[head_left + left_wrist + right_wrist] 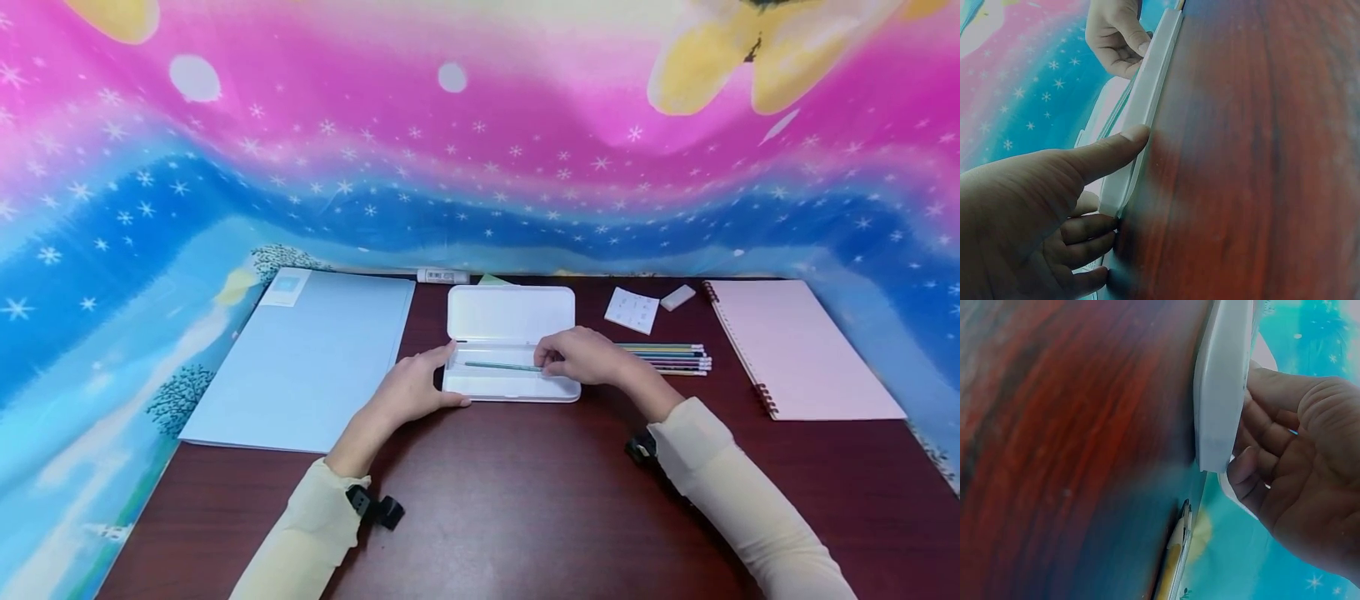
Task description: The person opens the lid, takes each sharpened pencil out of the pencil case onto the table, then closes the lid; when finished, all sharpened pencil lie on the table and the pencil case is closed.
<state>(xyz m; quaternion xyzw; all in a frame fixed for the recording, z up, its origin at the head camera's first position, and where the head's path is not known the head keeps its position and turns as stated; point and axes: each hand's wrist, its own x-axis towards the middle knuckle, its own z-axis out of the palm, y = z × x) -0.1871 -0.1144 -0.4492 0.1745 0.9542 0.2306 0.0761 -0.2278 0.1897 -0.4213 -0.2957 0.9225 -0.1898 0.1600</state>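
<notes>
A white pencil case (512, 386) lies on the table with its lid (512, 312) folded back. My left hand (408, 385) holds the case's left end, the thumb along the front edge and the other fingers around the side, as the left wrist view shows. Over the case's right part, my right hand (581, 356) pinches a green pencil (498, 365) with curled fingers. The pencil runs lengthwise inside the tray, pointing left; its right end is hidden by the hand. In the right wrist view, the fingertips are partly behind the case wall (1219, 412).
Several pencils (671, 360) lie right of the case. Behind them are a small white card (632, 310) and an eraser (678, 297). A pink spiral notebook (810, 350) lies far right, a light blue folder (300, 367) left. A white tube (442, 276) lies at the back.
</notes>
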